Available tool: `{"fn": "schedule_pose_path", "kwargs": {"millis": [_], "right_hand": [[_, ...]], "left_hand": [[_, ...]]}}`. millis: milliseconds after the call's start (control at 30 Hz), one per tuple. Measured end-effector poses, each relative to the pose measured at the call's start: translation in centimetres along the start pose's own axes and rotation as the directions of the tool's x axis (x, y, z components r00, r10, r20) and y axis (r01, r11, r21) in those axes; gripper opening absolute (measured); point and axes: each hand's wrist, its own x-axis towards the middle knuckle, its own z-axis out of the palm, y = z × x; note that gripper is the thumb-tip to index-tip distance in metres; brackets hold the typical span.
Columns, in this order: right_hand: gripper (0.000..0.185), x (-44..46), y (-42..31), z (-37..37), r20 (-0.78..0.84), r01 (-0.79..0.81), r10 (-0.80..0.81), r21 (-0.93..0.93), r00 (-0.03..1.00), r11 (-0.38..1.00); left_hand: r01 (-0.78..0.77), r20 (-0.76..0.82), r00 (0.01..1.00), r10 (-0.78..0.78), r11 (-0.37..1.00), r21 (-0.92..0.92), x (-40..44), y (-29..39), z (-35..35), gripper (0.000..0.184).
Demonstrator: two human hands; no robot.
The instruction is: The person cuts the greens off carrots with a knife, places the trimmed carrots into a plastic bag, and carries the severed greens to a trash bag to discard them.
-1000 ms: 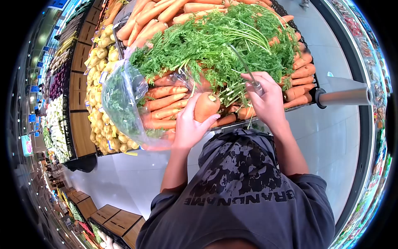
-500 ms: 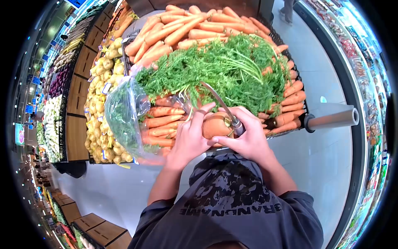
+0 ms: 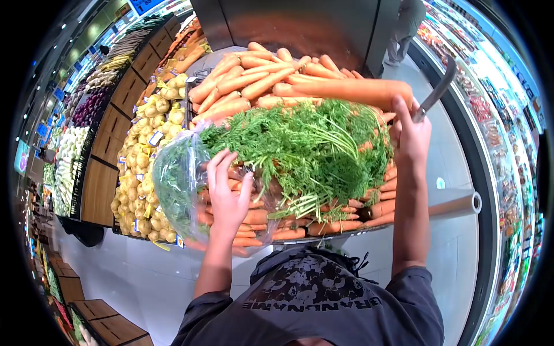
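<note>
My right hand (image 3: 411,135) is raised at the right side of the display, closed around a knife (image 3: 441,86) whose curved blade points up and outward. The same hand grips the thick end of a large carrot (image 3: 358,90), which stretches left above the pile. My left hand (image 3: 227,193) has its fingers apart and holds nothing visible; it is over a clear plastic bag (image 3: 173,173). Carrots show through and beside the bag. Cut green carrot tops (image 3: 311,150) cover the middle of the display.
Loose carrots (image 3: 231,86) are heaped at the back, with more in front. Bagged yellow potatoes (image 3: 147,167) lie to the left, beside wooden produce stands (image 3: 109,138). A bag roll (image 3: 453,205) sticks out at the right front. A person (image 3: 402,32) stands in the far aisle.
My hands have parted. The right one has swung up and right with the knife and carrot, which now lies sideways. The left has moved left over the bag and opened.
</note>
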Motion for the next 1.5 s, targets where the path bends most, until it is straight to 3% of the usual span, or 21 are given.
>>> {"fn": "schedule_pose_path", "kwargs": {"millis": [33,100,167,300,333,400,500,533,600,633,700,733,833,867,933,1000,1100,1167,1233,1333,1500], "right_hand": [[0.037,2.2,0.9,0.2,-0.012,-0.012,0.013,0.048,1.000,0.999],[0.039,6.3,2.9,1.9,-0.075,-0.046,0.052,0.079,0.996,0.996],[0.043,9.6,4.7,4.5,-0.194,-0.088,0.084,-0.013,0.977,0.996],[0.042,16.2,10.7,8.8,-0.203,-0.174,0.155,-0.079,0.967,0.982],[0.044,18.6,13.1,9.8,-0.211,-0.223,0.196,-0.113,0.958,0.968],[0.048,21.3,15.4,12.0,-0.255,-0.354,0.304,-0.179,0.918,0.918],[0.049,23.5,17.3,15.2,-0.264,-0.477,0.437,-0.112,0.860,0.872],[0.049,24.8,19.0,15.9,-0.250,-0.479,0.442,-0.116,0.862,0.870],[0.044,28.2,23.3,16.6,-0.030,-0.489,0.491,0.044,0.871,0.871],[0.044,29.3,24.2,17.1,-0.021,-0.498,0.499,0.039,0.867,0.867],[0.042,30.8,25.7,18.0,0.110,-0.497,0.565,-0.359,0.818,0.790],[0.029,30.2,24.7,18.6,0.103,-0.577,0.625,-0.292,0.774,0.762],[0.018,29.6,24.9,20.3,0.046,-0.556,0.576,-0.211,0.816,0.804],[0.013,29.1,24.2,20.3,0.043,-0.467,0.508,-0.335,0.860,0.819],[0.014,29.3,24.2,20.5,0.062,-0.429,0.492,-0.404,0.868,0.808],[0.026,30.3,24.6,20.5,0.093,-0.419,0.526,-0.494,0.846,0.762],[0.024,30.5,23.5,19.9,0.154,-0.353,0.484,-0.503,0.862,0.789],[0.026,30.9,22.9,19.1,0.153,-0.341,0.436,-0.421,0.887,0.841],[0.014,31.3,21.8,17.8,0.152,-0.319,0.426,-0.457,0.892,0.831],[0.014,31.3,19.8,14.7,0.154,-0.285,0.401,-0.483,0.903,0.828],[0.023,27.7,15.1,9.1,0.148,-0.229,0.324,-0.448,0.934,0.864]], "left_hand": [[-0.001,-0.017,1.000,0.001,1.000,0.007,-0.3,-0.8,-0.3,0.042],[0.245,0.119,0.964,-0.239,0.969,-0.038,-1.2,-2.7,-1.0,0.027],[0.288,0.223,0.935,-0.276,0.957,-0.024,-2.1,-4.0,-1.2,0.020],[0.181,0.428,0.825,-0.368,0.891,0.417,-4.8,-6.4,-1.5,0.044],[0.188,0.420,0.827,-0.374,0.888,0.420,-5.5,-6.6,-1.6,0.044],[0.220,0.496,0.737,-0.460,0.856,0.468,-6.4,-7.0,-1.6,0.062],[0.266,0.535,0.691,-0.486,0.859,0.437,-6.3,-6.9,-2.0,0.070],[0.210,0.526,0.726,-0.443,0.871,0.444,-6.9,-7.6,-1.8,0.070],[0.221,0.526,0.720,-0.453,0.868,0.445,-6.5,-7.4,-1.9,0.070],[0.224,0.538,0.711,-0.453,0.871,0.437,-6.5,-7.3,-1.9,0.069],[0.221,0.542,0.712,-0.446,0.875,0.430,-6.5,-7.7,-1.7,0.067],[0.223,0.554,0.702,-0.448,0.877,0.426,-6.4,-7.8,-1.7,0.064],[0.217,0.564,0.698,-0.441,0.881,0.421,-5.9,-7.9,-1.4,0.059],[0.196,0.561,0.712,-0.423,0.886,0.419,-5.6,-7.9,-1.3,0.057],[0.215,0.556,0.710,-0.433,0.885,0.414,-5.1,-7.8,-1.1,0.053],[0.228,0.553,0.709,-0.438,0.884,0.409,-4.2,-7.9,-1.2,0.049],[0.310,0.597,0.630,-0.497,0.866,0.394,-3.9,-8.1,-1.4,0.043],[0.302,0.593,0.651,-0.474,0.878,0.370,-3.9,-8.4,-1.4,0.039],[0.392,0.643,0.592,-0.486,0.871,0.297,-3.5,-8.4,-1.3,0.037],[0.036,0.646,0.694,-0.318,0.912,0.409,-4.5,-8.6,-0.5,0.042],[-0.014,0.649,0.694,-0.312,0.895,0.446,-5.0,-8.8,0.5,0.051]]}}
